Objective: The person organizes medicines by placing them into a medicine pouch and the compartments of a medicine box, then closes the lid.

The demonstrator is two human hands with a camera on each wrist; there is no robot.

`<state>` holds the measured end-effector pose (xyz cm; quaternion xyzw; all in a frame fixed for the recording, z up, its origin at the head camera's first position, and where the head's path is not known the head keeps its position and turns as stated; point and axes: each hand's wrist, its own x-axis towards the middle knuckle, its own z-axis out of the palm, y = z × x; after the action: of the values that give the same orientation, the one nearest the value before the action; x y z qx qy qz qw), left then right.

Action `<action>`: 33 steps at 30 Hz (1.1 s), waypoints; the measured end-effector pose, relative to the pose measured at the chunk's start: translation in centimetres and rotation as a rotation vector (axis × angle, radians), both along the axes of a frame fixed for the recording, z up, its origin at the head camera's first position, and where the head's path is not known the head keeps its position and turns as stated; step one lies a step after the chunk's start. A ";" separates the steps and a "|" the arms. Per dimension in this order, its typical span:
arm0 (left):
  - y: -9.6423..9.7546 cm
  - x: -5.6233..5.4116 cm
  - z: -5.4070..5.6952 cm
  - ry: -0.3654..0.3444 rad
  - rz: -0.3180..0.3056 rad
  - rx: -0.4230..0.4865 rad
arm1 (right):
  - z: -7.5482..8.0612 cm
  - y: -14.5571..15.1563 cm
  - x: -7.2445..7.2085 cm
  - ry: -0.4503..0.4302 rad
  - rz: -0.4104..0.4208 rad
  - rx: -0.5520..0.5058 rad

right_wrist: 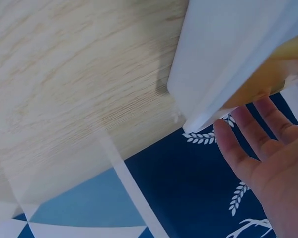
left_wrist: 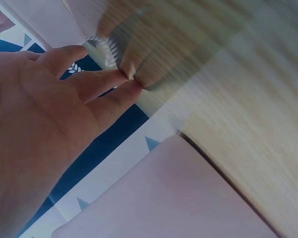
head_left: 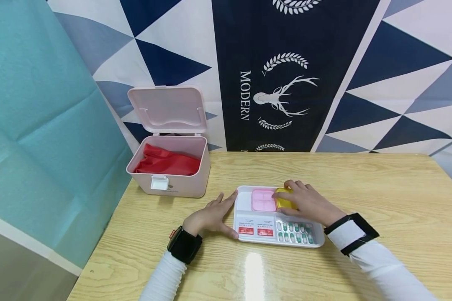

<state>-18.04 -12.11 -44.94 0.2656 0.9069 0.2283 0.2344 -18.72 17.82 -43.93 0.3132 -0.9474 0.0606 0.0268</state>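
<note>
A white divided tray (head_left: pixel 244 201) lies on the table in the head view. In its upper compartments sit a pink four-part pill case (head_left: pixel 263 201) and a yellow case (head_left: pixel 284 203). My right hand (head_left: pixel 308 202) grips the yellow case from the right, covering part of it. In the right wrist view, the yellow case (right_wrist: pixel 283 64) shows beyond the tray wall, close to the fingers. My left hand (head_left: pixel 212 216) is spread at the tray's left edge, fingertips and thumb at the rim. Below the cases lie a green-and-white capsule blister pack (head_left: pixel 295 232) and red-and-white packets (head_left: pixel 245 230).
A pale pink box (head_left: pixel 181 186) stands at the back left of the table, its lid (head_left: pixel 169 109) raised. Red cloth (head_left: pixel 169 162) lies inside it. A patterned curtain (head_left: pixel 286 83) hangs behind the table, and a teal sheet (head_left: pixel 41 125) covers the left side.
</note>
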 end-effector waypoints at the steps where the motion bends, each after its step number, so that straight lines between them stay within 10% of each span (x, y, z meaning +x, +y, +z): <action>1: 0.0 0.0 0.0 0.000 0.001 -0.002 | 0.0 -0.1 0.0 0.006 0.007 0.005; 33: 0.1 0.0 0.0 0.003 -0.007 -0.019 | -0.6 0.8 0.4 0.005 -0.077 -0.037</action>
<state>-18.09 -12.02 -44.92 0.2667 0.9085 0.2184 0.2362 -18.28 18.59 -44.54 0.2759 -0.9574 0.0763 0.0370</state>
